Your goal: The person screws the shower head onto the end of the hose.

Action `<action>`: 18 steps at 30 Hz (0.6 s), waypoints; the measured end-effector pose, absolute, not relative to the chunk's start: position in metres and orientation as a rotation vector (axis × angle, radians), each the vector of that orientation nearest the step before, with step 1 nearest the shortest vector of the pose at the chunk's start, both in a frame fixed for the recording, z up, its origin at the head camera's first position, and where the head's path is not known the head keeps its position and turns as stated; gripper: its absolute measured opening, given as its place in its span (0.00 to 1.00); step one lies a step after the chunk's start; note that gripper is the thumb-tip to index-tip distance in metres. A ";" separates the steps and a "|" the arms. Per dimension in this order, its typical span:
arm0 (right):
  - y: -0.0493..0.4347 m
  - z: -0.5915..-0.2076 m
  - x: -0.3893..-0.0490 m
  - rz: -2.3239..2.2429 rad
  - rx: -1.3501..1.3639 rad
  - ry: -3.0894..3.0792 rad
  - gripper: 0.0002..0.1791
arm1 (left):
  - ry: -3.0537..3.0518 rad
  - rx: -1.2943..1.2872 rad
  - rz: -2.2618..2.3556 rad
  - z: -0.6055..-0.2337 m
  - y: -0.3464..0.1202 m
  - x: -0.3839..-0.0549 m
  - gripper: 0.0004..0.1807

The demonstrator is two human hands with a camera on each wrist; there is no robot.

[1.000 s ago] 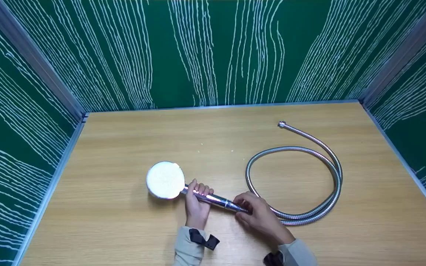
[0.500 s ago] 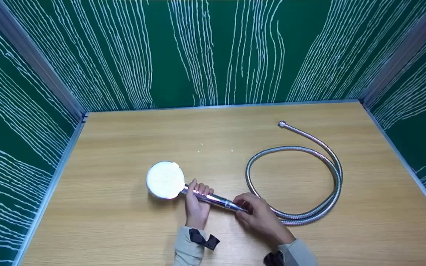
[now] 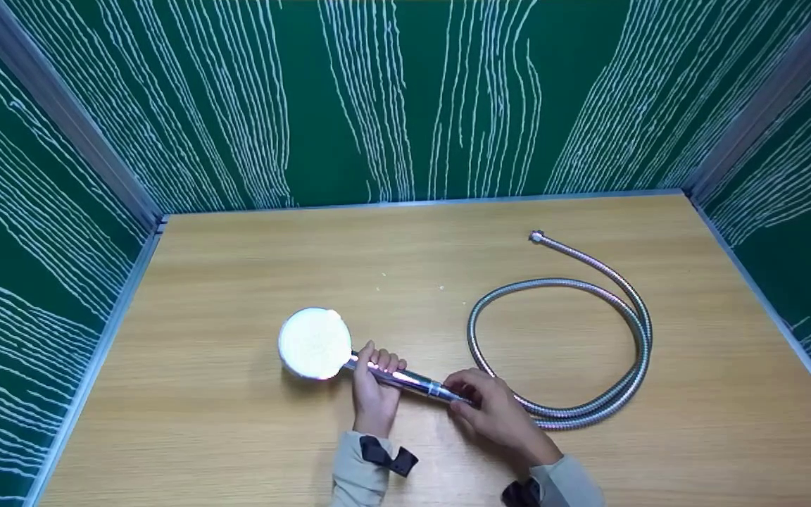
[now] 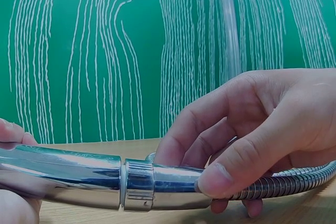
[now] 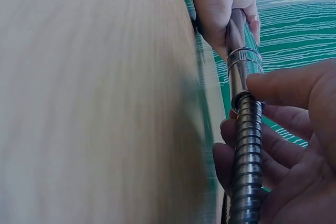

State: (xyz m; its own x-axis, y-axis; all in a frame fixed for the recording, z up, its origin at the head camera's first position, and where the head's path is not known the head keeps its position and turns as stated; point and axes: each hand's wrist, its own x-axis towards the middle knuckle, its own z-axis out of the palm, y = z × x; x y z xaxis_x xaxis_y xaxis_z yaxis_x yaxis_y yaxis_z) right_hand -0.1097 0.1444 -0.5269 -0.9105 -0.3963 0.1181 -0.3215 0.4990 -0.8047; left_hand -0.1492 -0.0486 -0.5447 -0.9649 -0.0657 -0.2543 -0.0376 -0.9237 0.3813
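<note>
A chrome handheld shower head (image 3: pixel 315 343) lies diagonally in the head view, its round face up and washed out by glare. My left hand (image 3: pixel 376 398) grips its handle (image 4: pixel 63 177), thumb on top and fingers wrapped round. At the lower end, a smooth conical hose nut (image 4: pixel 178 186) meets the handle's ribbed collar (image 4: pixel 139 184). With thumb and fingers my right hand (image 3: pixel 500 415) pinches this nut. Out of it runs a ribbed metal shower hose (image 5: pixel 248 156), passing under my right palm. The thread inside the joint is hidden.
The rest of the hose lies coiled on the wooden table (image 3: pixel 236 267) at the right, its free end nut (image 3: pixel 536 237) toward the back. A few tiny white specks lie mid-table. Green walls (image 3: pixel 419 105) with white lines enclose the back and sides.
</note>
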 end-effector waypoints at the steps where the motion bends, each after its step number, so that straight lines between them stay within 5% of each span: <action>1: 0.144 -0.527 -0.110 -1.390 -0.633 2.648 0.14 | -0.613 0.415 -3.039 -0.545 -0.049 -0.149 0.19; 18: 0.144 -0.528 -0.111 -1.403 -0.693 2.652 0.18 | -0.584 0.452 -3.043 -0.545 -0.048 -0.150 0.20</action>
State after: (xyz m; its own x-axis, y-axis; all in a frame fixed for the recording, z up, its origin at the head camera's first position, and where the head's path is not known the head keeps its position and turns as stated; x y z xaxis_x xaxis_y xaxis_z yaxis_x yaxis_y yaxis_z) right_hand -0.1106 0.1443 -0.5283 -0.8969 -0.4155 0.1510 -0.3586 0.4839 -0.7983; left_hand -0.1495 -0.0476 -0.5446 -0.9584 -0.0640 -0.2783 -0.0437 -0.9303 0.3642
